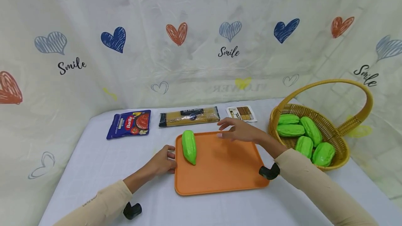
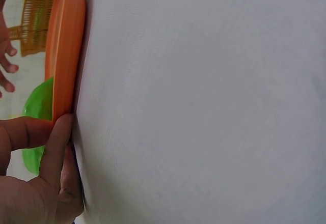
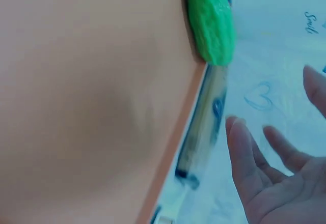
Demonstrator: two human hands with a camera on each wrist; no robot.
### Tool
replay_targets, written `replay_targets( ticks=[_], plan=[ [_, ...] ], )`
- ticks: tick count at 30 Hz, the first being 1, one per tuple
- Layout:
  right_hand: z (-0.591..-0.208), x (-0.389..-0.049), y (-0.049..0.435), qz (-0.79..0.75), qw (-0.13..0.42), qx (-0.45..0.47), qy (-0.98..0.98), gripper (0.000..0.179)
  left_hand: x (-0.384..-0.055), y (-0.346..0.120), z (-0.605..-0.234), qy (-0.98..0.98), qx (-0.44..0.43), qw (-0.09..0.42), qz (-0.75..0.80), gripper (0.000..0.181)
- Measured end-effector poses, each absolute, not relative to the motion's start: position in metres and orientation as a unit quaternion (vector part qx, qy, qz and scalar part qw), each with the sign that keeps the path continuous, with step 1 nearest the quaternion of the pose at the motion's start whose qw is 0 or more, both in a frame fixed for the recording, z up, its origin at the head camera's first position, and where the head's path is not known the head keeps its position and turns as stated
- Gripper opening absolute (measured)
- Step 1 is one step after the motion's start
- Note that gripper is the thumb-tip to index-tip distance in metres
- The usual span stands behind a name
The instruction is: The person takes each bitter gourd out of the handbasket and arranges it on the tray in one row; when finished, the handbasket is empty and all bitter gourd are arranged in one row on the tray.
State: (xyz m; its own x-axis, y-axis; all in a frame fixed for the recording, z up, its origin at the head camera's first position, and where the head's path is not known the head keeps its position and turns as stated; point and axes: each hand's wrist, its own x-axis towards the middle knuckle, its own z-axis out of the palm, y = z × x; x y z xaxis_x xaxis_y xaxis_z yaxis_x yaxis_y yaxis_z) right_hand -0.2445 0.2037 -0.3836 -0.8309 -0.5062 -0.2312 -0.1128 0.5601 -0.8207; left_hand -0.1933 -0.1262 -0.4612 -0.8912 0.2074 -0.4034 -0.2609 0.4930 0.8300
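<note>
An orange tray (image 1: 220,170) lies on the white-covered table. On its left part rests a bright green, ridged vegetable, like a bitter melon (image 1: 189,147), its pointed end toward me. My left hand (image 1: 164,160) is at the tray's left side; in the left wrist view its thumb and fingers (image 2: 55,150) pinch the orange rim. Over the tray's far right part hovers my right hand (image 1: 240,130), fingers spread and loosely bent, holding nothing. The right wrist view shows these fingers (image 3: 242,152) apart from the green vegetable.
A wicker basket (image 1: 343,142) with a tall handle stands at the right, holding several similar green vegetables (image 1: 311,130). Along the back lie a blue Barilla pouch (image 1: 129,124), a pack of spaghetti (image 1: 190,116) and a small white-and-brown packet (image 1: 241,113). Behind hangs a heart-printed curtain (image 1: 201,62).
</note>
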Motion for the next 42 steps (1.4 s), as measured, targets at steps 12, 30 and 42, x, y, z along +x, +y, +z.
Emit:
replay_targets(
  ticks=[12,30,42],
  plan=[
    [-0.364,-0.233,0.257,-0.400,0.207,-0.224,0.864,0.052,-0.194,-0.127,-0.463,0.831,-0.012,0.232,0.506,0.069],
    [-0.338,-0.214,0.365,-0.382,0.241,-0.193,0.871,0.038,-0.195,-0.127,-0.461,0.833,-0.011,0.235,0.501,0.070],
    [-0.337,-0.215,0.422,-0.339,0.257,-0.157,0.891,0.042,-0.195,-0.127,-0.462,0.834,-0.010,0.234,0.499,0.069]
  ],
)
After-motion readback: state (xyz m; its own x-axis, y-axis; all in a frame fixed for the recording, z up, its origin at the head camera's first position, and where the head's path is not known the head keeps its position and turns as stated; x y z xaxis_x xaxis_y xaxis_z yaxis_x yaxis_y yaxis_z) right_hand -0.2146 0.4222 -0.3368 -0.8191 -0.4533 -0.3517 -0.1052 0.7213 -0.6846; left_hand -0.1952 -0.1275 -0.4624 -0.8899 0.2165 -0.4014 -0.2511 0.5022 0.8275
